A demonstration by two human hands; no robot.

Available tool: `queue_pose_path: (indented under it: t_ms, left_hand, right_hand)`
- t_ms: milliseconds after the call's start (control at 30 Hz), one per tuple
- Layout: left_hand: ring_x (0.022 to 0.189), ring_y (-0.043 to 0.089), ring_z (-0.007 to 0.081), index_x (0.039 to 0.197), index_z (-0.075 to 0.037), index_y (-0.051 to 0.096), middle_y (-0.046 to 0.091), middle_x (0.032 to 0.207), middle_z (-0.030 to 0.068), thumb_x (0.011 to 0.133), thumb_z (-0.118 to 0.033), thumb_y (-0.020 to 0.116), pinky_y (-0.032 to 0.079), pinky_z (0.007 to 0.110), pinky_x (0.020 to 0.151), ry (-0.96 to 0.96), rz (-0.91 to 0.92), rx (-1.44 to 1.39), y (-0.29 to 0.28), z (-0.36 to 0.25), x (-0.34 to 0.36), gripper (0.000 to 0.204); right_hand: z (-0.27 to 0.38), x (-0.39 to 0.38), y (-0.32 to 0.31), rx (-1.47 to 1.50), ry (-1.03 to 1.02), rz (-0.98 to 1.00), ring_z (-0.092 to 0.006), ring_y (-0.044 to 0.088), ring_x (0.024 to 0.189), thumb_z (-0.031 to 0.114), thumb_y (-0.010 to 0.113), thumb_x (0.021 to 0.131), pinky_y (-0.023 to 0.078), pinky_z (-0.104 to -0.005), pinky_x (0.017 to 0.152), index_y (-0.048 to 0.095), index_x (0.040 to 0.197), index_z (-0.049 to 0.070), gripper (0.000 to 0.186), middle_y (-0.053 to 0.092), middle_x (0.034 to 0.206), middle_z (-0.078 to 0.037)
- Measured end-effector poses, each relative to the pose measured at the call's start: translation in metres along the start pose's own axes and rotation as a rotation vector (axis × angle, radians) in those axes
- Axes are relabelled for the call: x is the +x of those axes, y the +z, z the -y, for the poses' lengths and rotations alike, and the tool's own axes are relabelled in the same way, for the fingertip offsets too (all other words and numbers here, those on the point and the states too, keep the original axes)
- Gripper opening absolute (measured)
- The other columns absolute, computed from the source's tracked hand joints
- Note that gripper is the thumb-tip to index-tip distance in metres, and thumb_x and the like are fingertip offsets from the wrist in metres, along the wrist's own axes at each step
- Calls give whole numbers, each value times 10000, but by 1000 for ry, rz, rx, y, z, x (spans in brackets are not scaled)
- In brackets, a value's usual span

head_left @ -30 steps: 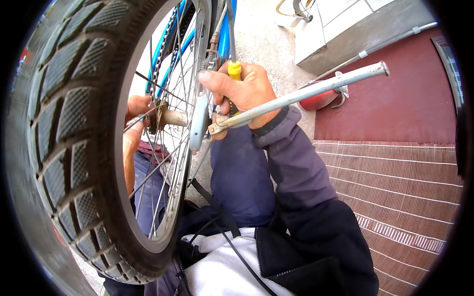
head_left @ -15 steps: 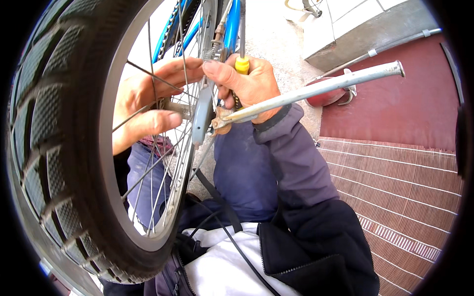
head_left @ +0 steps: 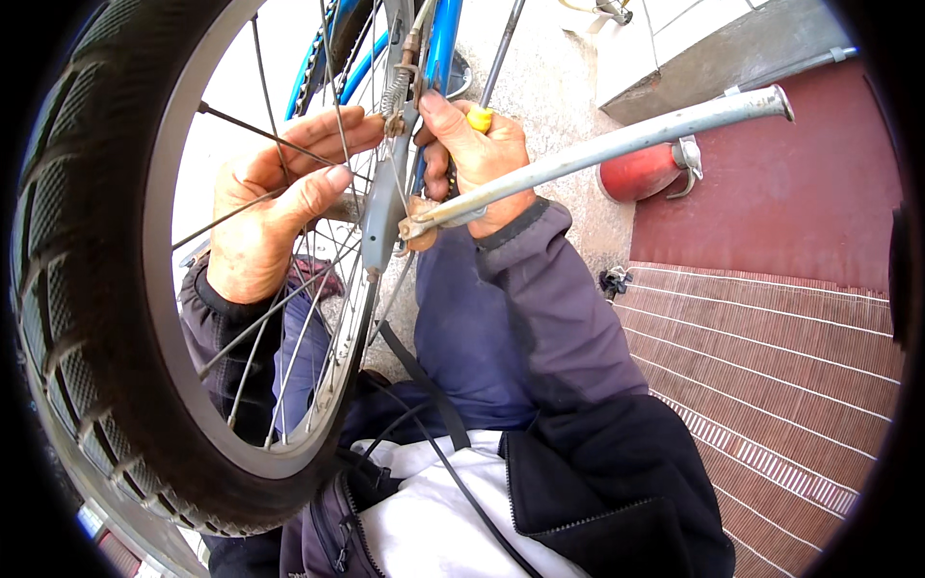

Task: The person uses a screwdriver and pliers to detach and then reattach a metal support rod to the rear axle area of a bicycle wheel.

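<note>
While the bicycle wheel stood close against the person's lap, both hands worked at the rear of the blue frame, near the hub. The left hand reached through the spokes from the far side of the wheel, its fingers curled and pinching a small fitting beside the coiled spring; what exactly it gripped could not be told. The right hand was clenched around a tool with a yellow handle, whose tip was hidden behind the frame. Just below that hand, the grey kickstand ran out toward the upper right, its pivot end lying against the wrist.

By judgement, the step in hand was an adjustment or fastening at the spring and stay junction, with 1 hand steadying the part and the other driving the tool. The next move would call for the left fingers to keep the fitting from turning while the right hand applied a controlled twist, without slipping into the spokes or catching the spring. A red cylinder lay on the ground beyond the kickstand, well apart from the work.
</note>
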State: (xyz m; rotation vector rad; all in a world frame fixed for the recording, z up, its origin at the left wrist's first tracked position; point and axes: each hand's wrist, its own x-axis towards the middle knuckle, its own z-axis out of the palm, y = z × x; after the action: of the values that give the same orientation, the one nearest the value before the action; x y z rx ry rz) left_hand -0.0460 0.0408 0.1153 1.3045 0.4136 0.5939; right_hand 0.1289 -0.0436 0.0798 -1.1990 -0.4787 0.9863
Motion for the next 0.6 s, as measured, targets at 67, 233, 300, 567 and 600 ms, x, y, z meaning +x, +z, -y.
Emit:
queue_pose_path:
  t_ms: [67, 233, 300, 567, 600]
  left_hand:
    - [1167, 570, 252, 1305, 53, 481, 600, 1226, 194, 880, -6, 567, 552, 318, 837, 63, -28, 14, 3, 2, -2, 437]
    - [1103, 611, 258, 1270, 62, 497, 623, 1174, 203, 882, -3, 561, 588, 328, 761, 12, -33, 80, 2, -3, 1, 398]
    - [1103, 611, 258, 1260, 61, 503, 624, 1171, 201, 881, -10, 574, 591, 331, 762, 21, -37, 85, 3, -1, 2, 392]
    - [1071, 632, 264, 1240, 58, 537, 646, 1127, 198, 853, -75, 618, 580, 356, 787, -35, -30, 134, 2, -5, 8, 417]
    - [1056, 638, 257, 1237, 54, 543, 648, 1122, 194, 849, -78, 619, 581, 359, 781, -15, -31, 142, 1, -3, 9, 416]
  right_hand:
    - [1, -1, 1, -6, -4, 1, -75, 475, 430, 344, 710, 854, 382, -226, 401, 591, 718, 41, 353, 528, 532, -16]
    - [-1, 1, 4, -35, -37, -9, -93, 447, 388, 360, 688, 869, 358, -233, 378, 592, 744, 24, 371, 492, 502, -24]
    - [0, 1, 3, -40, -40, -8, -87, 456, 405, 358, 694, 865, 366, -230, 390, 591, 729, 32, 368, 502, 513, -18]
    - [0, 2, 1, -51, -41, -7, -72, 468, 437, 349, 701, 863, 381, -228, 410, 588, 704, 39, 366, 520, 532, -6]
    - [0, 2, 1, -53, -42, -7, -72, 466, 436, 349, 700, 863, 381, -228, 409, 588, 706, 38, 366, 518, 531, -6]
